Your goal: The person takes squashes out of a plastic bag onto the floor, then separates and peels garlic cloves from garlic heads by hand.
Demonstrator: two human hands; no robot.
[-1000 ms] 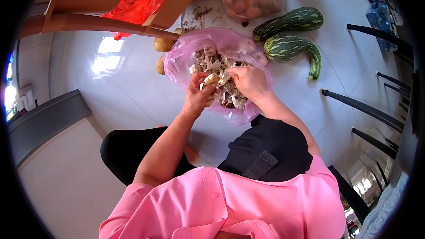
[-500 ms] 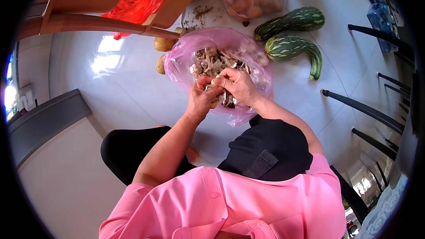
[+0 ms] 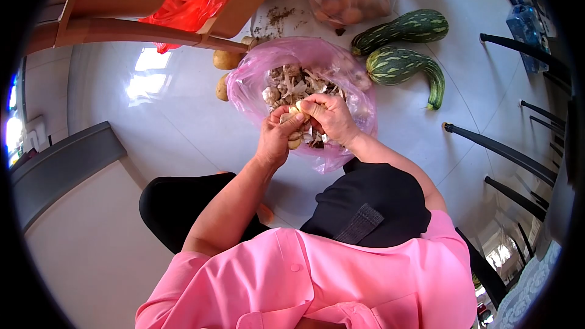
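Observation:
Over an open pink plastic bag (image 3: 241, 82), my two hands meet with fingertips nearly touching. A pale garlic clove (image 3: 297, 108) is pinched between them. My left hand (image 3: 277, 137) is closed around garlic, and another pale yellowish clove (image 3: 295, 140) shows under its fingers. My right hand (image 3: 334, 119) pinches the clove from the other side with thumb and forefinger. Inside the bag lie dry papery skins and stalks (image 3: 298, 85), with a whitish garlic bulb (image 3: 270, 94) on the left.
Two striped green squashes (image 3: 399, 31) lie on the tiled floor beyond the bag. Brown potatoes (image 3: 226, 60) sit left of it. A clear bag of round brown items (image 3: 350, 0), a red plastic bag (image 3: 201, 0), wooden furniture (image 3: 140, 31) and dark chair legs (image 3: 499, 152) surround the area.
The fingers of both hands have shifted slightly around the garlic. More of the pale clove shows between them, and another clove under my left hand is more visible.

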